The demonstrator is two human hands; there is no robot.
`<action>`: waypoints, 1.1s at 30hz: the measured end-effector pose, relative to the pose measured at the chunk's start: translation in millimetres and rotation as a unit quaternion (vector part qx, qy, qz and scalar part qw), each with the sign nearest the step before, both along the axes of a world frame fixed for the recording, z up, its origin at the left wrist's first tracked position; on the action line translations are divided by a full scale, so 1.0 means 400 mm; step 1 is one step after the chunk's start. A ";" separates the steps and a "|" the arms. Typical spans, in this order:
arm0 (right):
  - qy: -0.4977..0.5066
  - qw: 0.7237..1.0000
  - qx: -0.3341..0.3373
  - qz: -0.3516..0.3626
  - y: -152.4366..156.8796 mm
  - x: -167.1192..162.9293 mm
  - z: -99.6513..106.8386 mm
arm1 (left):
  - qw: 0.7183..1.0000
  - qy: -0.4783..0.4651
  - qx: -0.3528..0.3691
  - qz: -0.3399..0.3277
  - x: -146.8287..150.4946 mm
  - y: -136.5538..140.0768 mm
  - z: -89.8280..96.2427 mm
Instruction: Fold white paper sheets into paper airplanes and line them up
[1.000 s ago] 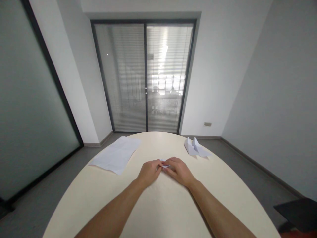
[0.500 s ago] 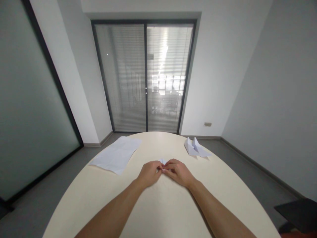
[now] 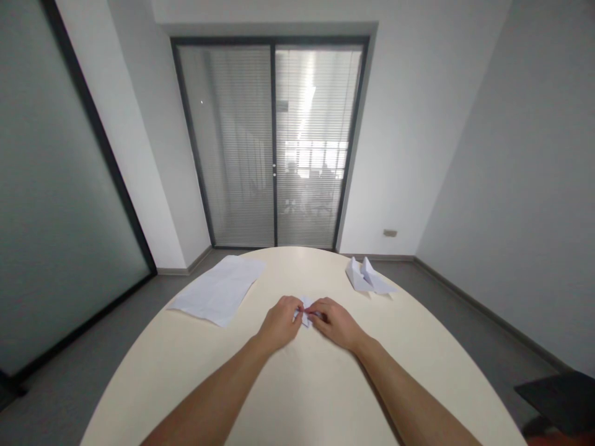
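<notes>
A small piece of folded white paper (image 3: 305,319) lies between my hands near the middle of the round table, partly covered by my fingers. My left hand (image 3: 282,321) pinches its left side, with thumb and fingers drawn together. On the right side, my right hand (image 3: 335,323) grips it the same way, and the fingertips of both hands almost meet over its centre. Some of the paper shows above and below the fingertips. Its exact folded shape is hard to make out.
White paper sheets (image 3: 220,288) lie at the table's left edge. Folded white paper shapes with raised points (image 3: 367,277) stand at the right back edge. The cream round table (image 3: 297,396) fills the foreground. A dark object (image 3: 560,399) sits at lower right, beyond the table.
My left fingers have shifted slightly and moved a little apart from the right ones. More of the folded paper now shows between and below the fingertips.
</notes>
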State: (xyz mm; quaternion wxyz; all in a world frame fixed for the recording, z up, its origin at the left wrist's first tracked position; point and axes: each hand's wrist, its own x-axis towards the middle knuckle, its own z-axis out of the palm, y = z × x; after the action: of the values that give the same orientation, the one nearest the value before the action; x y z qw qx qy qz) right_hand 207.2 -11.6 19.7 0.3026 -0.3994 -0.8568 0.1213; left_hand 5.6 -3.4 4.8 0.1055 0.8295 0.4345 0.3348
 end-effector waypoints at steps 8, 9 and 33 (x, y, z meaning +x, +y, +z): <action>-0.057 0.997 0.022 -0.042 0.014 0.010 -0.021 | 0.999 0.039 0.011 0.026 0.002 0.010 -0.016; -0.059 0.997 0.021 -0.039 0.014 0.012 -0.022 | 0.999 0.045 0.006 0.026 0.002 0.010 -0.014; -0.124 0.985 -0.077 -0.091 0.011 0.004 -0.044 | 0.991 0.118 -0.053 0.011 0.005 -0.026 0.006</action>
State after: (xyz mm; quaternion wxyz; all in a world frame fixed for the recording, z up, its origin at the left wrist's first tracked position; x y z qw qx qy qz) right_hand 208.9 -7.1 2.0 0.1719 -0.5101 -0.8358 0.1083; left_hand 7.5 -13.9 7.3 0.0932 0.8515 0.4704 0.2119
